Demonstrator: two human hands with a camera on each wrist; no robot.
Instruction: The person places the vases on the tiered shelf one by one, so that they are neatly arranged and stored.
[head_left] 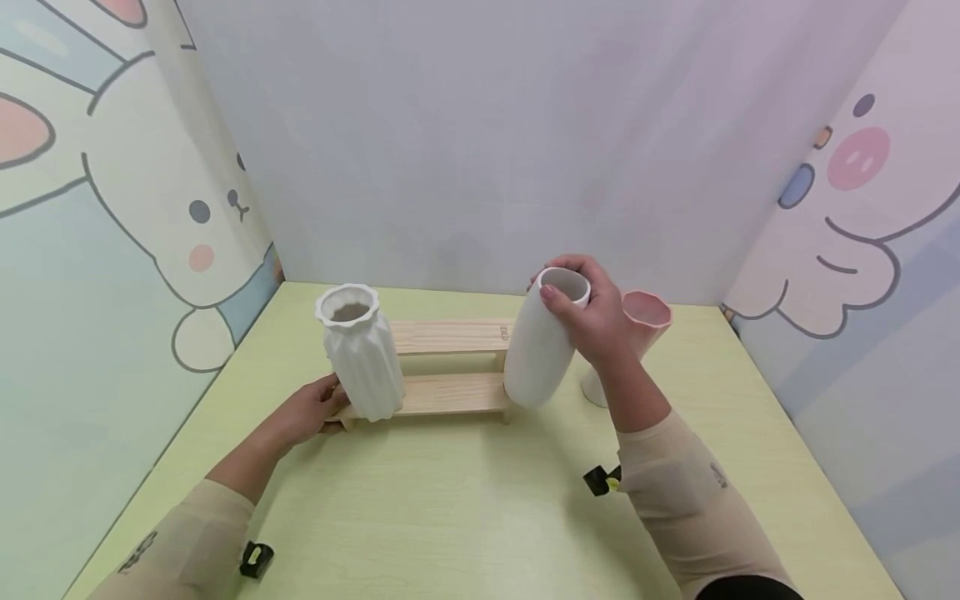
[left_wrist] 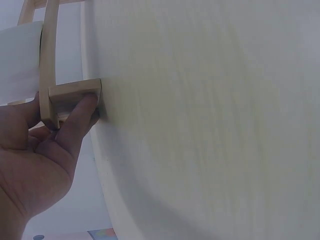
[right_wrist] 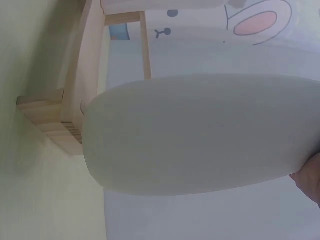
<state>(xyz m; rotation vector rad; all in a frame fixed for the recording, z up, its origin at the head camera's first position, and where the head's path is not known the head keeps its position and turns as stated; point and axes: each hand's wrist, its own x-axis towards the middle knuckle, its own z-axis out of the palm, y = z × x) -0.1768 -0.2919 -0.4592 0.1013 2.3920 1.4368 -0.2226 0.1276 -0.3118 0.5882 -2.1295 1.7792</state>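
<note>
A two-step wooden rack (head_left: 450, 395) stands at the table's middle. My left hand (head_left: 309, 412) grips the left end of its lower step; in the left wrist view the fingers (left_wrist: 79, 120) curl under the board beside its foot. A white ribbed vase (head_left: 366, 358) with a scalloped rim stands upright on that step's left end. My right hand (head_left: 596, 315) holds a smooth white vase (head_left: 536, 350) near its rim, thumb in front. This vase tilts, its base at the rack's right end; whether it touches the wood I cannot tell.
Behind my right hand stands a pink and white vase (head_left: 648, 312), partly hidden. Cartoon-printed panels flank the pale yellow table (head_left: 450, 517), and a plain pale curtain (head_left: 480, 150) closes the back. Small black clips (head_left: 257, 559) hang near both forearms.
</note>
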